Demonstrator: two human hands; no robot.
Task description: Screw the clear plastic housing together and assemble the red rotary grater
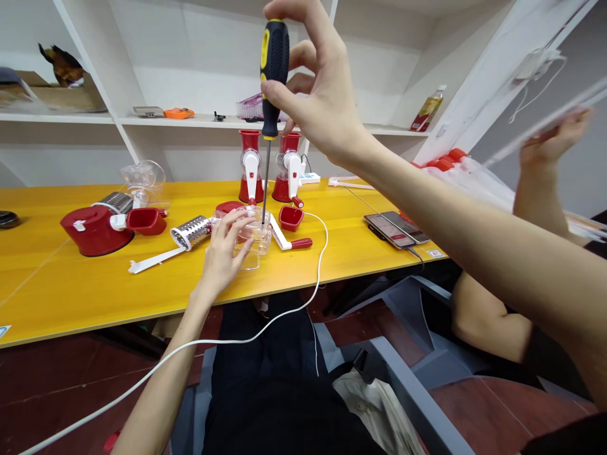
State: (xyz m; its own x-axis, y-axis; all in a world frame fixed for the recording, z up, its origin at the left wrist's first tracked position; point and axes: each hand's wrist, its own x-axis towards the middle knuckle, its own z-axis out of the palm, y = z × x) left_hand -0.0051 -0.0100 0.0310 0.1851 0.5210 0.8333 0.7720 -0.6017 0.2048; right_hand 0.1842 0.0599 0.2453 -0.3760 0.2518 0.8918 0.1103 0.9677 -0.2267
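A long yellow table (95, 278) is carrying everything, with white shelves (199, 120) standing behind it. On its left a red grater base (92, 230) is sitting beside a metal drum (191, 232) and a white crank handle (154, 260); two red-and-white grater units (268, 167) are standing at the back, and two phones (396, 228) are lying to the right. At the far right another person's hand (552, 142) is lifting clear plastic. The left hand (225, 253) is steadying a clear plastic housing (251, 240) near the table's front edge, its fingers curled around it. The right hand (315, 82) is pinching a black-and-yellow screwdriver (272, 76) upright by the handle, tip down in the housing.
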